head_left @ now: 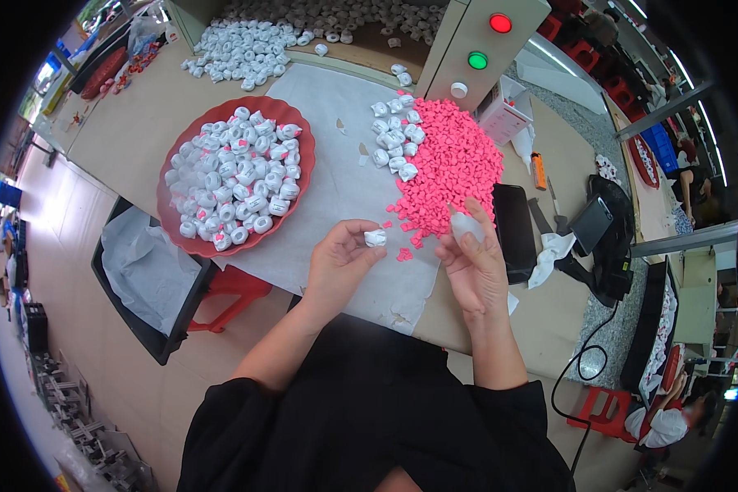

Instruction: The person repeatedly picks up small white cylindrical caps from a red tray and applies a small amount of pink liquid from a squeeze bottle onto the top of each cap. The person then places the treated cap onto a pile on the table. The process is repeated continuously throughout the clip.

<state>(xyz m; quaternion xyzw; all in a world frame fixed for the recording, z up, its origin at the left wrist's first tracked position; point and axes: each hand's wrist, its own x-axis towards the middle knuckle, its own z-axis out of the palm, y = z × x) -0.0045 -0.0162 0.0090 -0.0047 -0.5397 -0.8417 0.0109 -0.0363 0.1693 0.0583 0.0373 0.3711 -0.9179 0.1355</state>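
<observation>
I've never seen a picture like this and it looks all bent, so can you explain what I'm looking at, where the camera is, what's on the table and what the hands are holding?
The camera sits on a person's head and looks down through a very wide lens, so straight edges curve near the rim. The two bare arms coming in from below are that person's own. The left hand holds a small white piece in its fingertips. The right hand holds a pale, clear-looking piece; I cannot tell what it is. On the table lies a white sheet with a pile of pink bits and a few white pieces beside it. To the left is a red tray full of similar white pieces. Behind stands a box with red and green lights.
</observation>
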